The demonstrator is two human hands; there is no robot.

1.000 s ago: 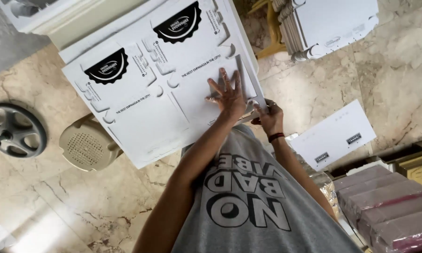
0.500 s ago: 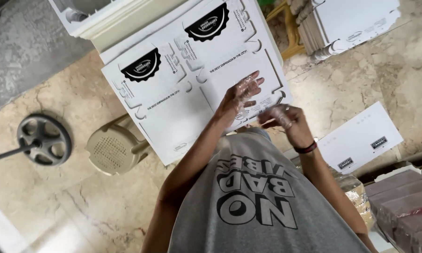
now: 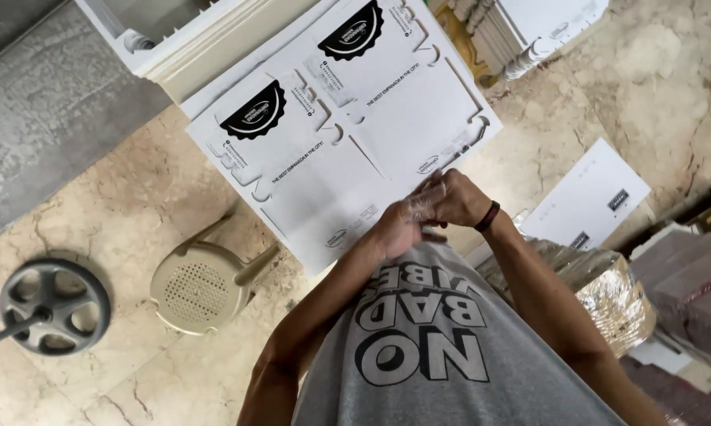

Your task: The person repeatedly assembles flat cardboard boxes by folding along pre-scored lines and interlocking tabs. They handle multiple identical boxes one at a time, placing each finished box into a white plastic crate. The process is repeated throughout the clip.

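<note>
Fingers (image 3: 418,207) of both hands are bunched together over the near edge of the white sheets (image 3: 347,150). The left hand (image 3: 399,229) sits just under the right hand (image 3: 454,201), the two touching. They look curled in close rather than spread, and seem to pinch something thin between them, but I cannot tell what it is or whether they have hold of the sheets. A dark band (image 3: 488,216) circles the right wrist.

Going from the left: a grey spoked wheel (image 3: 54,306) on a rod lies on the marble floor (image 3: 134,205). Next to it stands a beige plastic stool (image 3: 201,284), partly tucked under the near left corner of the sheets. The sheets are flat die-cut box blanks, white with black round badges, stacked and running up to a white tray (image 3: 182,39) at the far edge. Just below the hands hangs the person's grey shirt (image 3: 450,347). Further right, a single white blank (image 3: 588,201) lies on the floor, well apart from the stack. Near it a shiny wrapped bundle (image 3: 615,292) sits beside a stack of pinkish boards (image 3: 686,276) at the right edge.
</note>
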